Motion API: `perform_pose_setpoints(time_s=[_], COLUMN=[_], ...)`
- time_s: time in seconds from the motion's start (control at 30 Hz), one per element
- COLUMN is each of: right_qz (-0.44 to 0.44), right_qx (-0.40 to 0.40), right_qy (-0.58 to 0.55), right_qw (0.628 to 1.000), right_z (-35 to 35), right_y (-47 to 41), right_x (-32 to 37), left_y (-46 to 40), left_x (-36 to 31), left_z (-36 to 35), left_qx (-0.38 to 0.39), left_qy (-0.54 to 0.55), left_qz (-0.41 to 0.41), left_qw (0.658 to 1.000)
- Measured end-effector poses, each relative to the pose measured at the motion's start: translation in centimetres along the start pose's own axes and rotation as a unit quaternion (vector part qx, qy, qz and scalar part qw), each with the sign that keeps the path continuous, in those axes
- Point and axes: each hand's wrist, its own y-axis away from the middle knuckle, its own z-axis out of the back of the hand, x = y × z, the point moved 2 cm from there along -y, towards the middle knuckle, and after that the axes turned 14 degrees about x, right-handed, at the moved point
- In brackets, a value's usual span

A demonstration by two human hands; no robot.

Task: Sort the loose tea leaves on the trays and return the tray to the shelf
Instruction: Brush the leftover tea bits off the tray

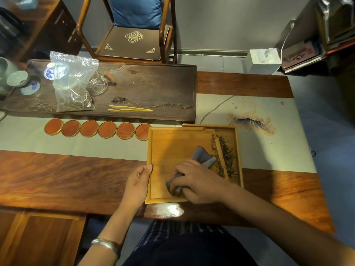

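Note:
A light wooden tray (169,143) lies on the table in front of me, overlapping a second light wooden tray (237,150) on its right. Dark loose tea leaves (226,156) lie along the right edge of the near tray and in the second tray. My right hand (196,181) grips a folded grey cloth (201,156) and presses it onto the near tray's floor. My left hand (138,181) holds the near tray's left rim, thumb on the edge.
A dark tea board (153,87) at the back carries a clear plastic bag (73,83) with some leaves, bamboo tongs (130,108), a glass pitcher (98,85) and cups. Several round red coasters (98,129) line the cloth runner. A chair (132,41) stands behind the table.

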Motion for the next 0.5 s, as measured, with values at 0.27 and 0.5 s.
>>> perform_pose_setpoints(time_s=[0.27, 0.5], right_qz=[0.043, 0.029], right_qx=[0.007, 0.015], right_qy=[0.038, 0.004], right_qw=[0.998, 0.999], right_z=[-0.2, -0.2], right_y=[-3.1, -1.2], right_x=[2.4, 1.0], left_y=[-0.3, -0.3], left_x=[-0.9, -0.7], left_z=[-0.4, -0.1], left_qx=[0.002, 0.01], left_qy=[-0.019, -0.002], left_qz=[-0.04, -0.015], left_qw=[0.999, 1.0])
